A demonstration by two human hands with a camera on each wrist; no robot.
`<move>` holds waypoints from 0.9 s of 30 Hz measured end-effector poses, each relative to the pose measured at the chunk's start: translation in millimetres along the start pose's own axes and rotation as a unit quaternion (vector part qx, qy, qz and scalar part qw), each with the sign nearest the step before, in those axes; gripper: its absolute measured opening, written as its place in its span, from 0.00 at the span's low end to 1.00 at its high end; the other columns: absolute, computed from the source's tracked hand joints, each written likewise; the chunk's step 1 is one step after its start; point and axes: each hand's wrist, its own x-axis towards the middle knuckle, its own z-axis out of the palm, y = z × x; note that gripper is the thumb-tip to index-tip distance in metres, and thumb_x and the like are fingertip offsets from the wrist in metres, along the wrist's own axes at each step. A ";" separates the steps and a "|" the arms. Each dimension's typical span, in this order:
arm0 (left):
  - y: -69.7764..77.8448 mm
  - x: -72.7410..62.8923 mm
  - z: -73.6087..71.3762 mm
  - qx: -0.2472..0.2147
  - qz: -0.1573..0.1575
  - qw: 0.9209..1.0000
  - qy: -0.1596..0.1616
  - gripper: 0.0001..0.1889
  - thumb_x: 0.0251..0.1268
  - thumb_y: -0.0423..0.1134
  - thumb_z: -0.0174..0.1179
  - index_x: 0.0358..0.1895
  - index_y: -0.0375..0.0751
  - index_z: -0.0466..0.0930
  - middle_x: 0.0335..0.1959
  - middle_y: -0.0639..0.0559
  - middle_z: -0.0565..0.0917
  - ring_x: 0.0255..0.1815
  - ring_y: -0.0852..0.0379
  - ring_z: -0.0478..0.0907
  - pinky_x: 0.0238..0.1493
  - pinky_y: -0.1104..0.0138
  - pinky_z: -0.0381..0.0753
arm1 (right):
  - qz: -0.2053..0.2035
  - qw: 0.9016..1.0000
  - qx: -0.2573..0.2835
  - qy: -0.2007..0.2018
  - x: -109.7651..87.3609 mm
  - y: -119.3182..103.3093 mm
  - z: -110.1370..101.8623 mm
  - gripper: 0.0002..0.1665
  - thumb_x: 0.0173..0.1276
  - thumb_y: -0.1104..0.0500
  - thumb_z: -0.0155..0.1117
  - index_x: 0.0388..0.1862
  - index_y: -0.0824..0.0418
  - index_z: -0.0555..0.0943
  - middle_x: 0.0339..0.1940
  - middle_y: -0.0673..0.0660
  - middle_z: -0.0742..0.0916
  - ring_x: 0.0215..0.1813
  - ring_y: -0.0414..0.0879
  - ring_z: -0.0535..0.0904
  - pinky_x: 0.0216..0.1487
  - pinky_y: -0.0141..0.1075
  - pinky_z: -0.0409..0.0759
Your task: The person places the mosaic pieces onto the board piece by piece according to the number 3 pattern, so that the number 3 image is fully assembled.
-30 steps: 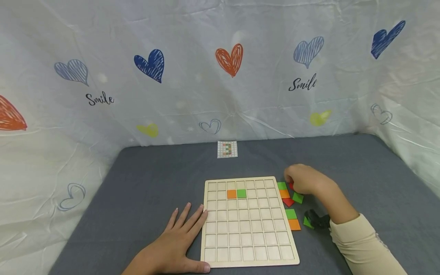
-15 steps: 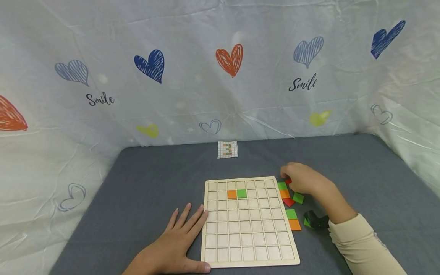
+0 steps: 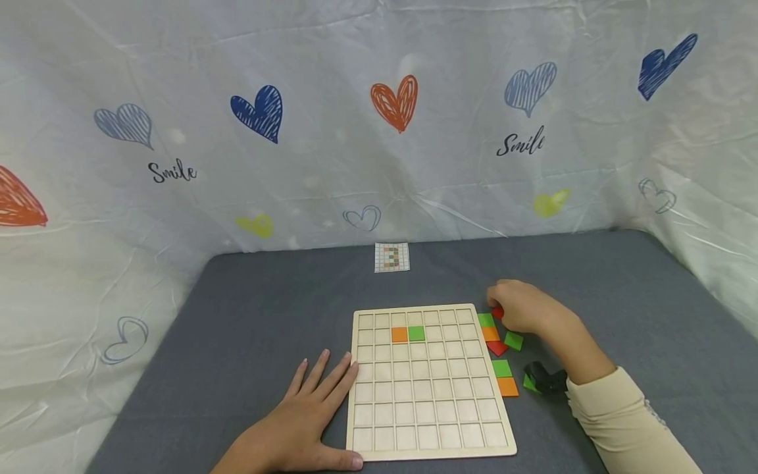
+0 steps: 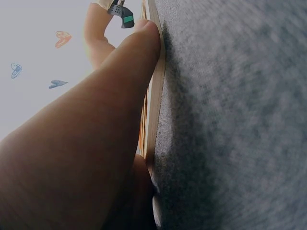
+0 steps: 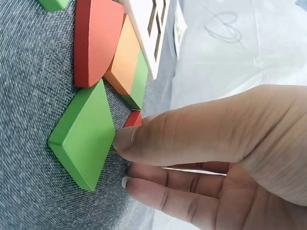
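Note:
My left hand [image 3: 299, 418] lies spread on the cloth, its thumb and fingertips touching the left side of a wooden grid board [image 3: 435, 455]. An orange square tile [image 3: 399, 334] and a green square tile [image 3: 416, 334] sit side by side in the board's second row from the back. Beyond the board's right edge, my right hand [image 3: 527, 308] pinches a red tile [image 3: 498, 313], mostly hidden behind the thumb in the right wrist view. Right beside that thumb lies a loose green tile [image 5: 86, 136]. A red tile with a curved side [image 5: 96, 43] is close by.
More green [image 3: 501, 368] and orange [image 3: 507, 387] tiles line the board's right edge. Another green tile [image 3: 529, 384] is partly covered by the black wrist camera [image 3: 543, 378]. A small patterned grid card [image 3: 392, 257] lies at the back, before a white heart-printed curtain [image 3: 320, 158].
My right hand has shifted slightly left, and the red tile at its fingers has moved left and away from me with it. My left hand and the board stay put.

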 end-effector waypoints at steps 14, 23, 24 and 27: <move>-1.6 0.2 1.4 0.000 0.001 1.000 -0.003 0.61 0.53 0.81 0.54 0.83 0.55 0.38 0.83 0.57 0.38 0.80 0.43 0.27 0.71 0.35 0.29 | -0.006 1.000 -0.001 0.021 1.9 4.5 1.2 0.26 0.51 0.77 0.62 0.14 0.52 0.62 0.20 0.47 0.57 0.23 0.42 0.52 0.26 0.36 0.52; -2.8 0.3 2.9 0.004 0.006 1.000 0.004 0.61 0.53 0.81 0.54 0.83 0.56 0.37 0.83 0.56 0.38 0.80 0.42 0.27 0.71 0.35 0.29 | 0.002 1.000 0.015 0.011 0.8 7.4 -0.6 0.25 0.50 0.73 0.62 0.14 0.52 0.59 0.18 0.47 0.55 0.21 0.42 0.48 0.25 0.36 0.49; -2.7 0.4 2.8 0.005 0.006 1.000 0.003 0.61 0.53 0.81 0.54 0.83 0.55 0.37 0.83 0.56 0.38 0.80 0.42 0.27 0.71 0.35 0.29 | 0.003 1.000 0.018 0.010 0.5 7.5 -0.8 0.25 0.50 0.72 0.62 0.14 0.52 0.59 0.18 0.47 0.55 0.21 0.41 0.48 0.25 0.36 0.49; -2.5 0.5 2.4 0.003 0.004 1.000 0.001 0.61 0.53 0.81 0.54 0.83 0.56 0.37 0.83 0.56 0.38 0.80 0.42 0.27 0.71 0.35 0.29 | 0.004 1.000 0.029 0.012 -0.5 8.2 -1.7 0.23 0.51 0.71 0.63 0.15 0.53 0.61 0.17 0.47 0.56 0.20 0.41 0.49 0.25 0.36 0.51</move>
